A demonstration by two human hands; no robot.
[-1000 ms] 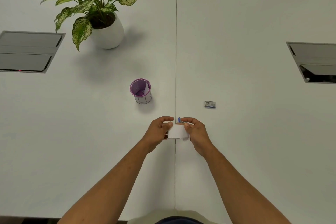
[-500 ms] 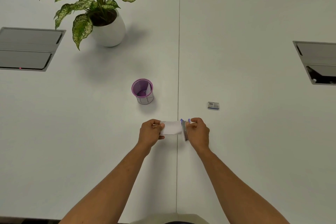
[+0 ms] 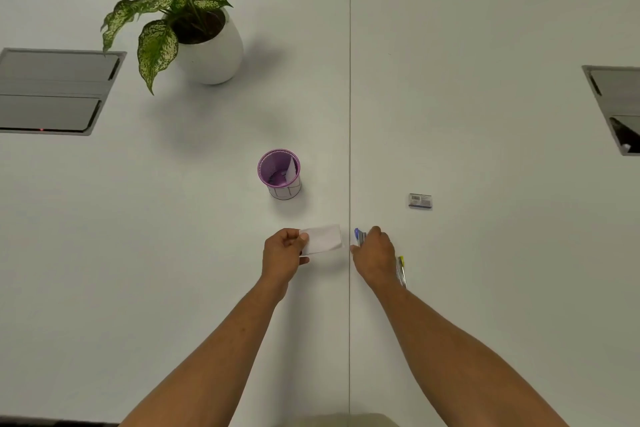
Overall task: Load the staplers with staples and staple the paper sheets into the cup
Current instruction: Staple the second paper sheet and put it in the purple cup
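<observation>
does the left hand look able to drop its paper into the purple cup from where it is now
Probably yes: the left hand holds the folded paper just short of the purple cup, bare table lies between them, and the cup's mouth is open, with one sheet already inside.

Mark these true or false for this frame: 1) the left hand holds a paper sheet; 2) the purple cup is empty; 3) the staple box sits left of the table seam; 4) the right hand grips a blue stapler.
1) True: the left hand pinches the paper sheet.
2) False: the purple cup already holds a white sheet.
3) False: the staple box lies right of the seam.
4) True: the right hand is closed on the blue stapler.
</observation>
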